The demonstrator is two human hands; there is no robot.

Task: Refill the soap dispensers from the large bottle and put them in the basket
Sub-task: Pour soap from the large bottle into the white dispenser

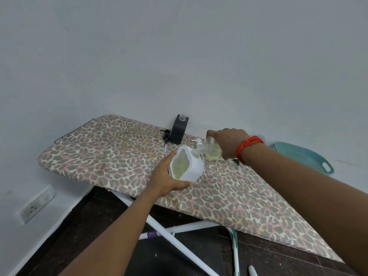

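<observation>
My left hand grips a white square dispenser with a window showing yellow-green soap. It stands tilted on the ironing board. My right hand holds a clear bottle tipped sideways, its neck against the white dispenser's opening, with green liquid pooled low inside. A white pump head lies just behind the two. A black dispenser stands open-necked against the wall, its black pump lying beside it. The teal basket sits at the far right.
Another pump with a tube lies on the board under my right wrist. White board legs cross over the dark floor below. A wall socket is low on the left wall. The wall runs close behind the board.
</observation>
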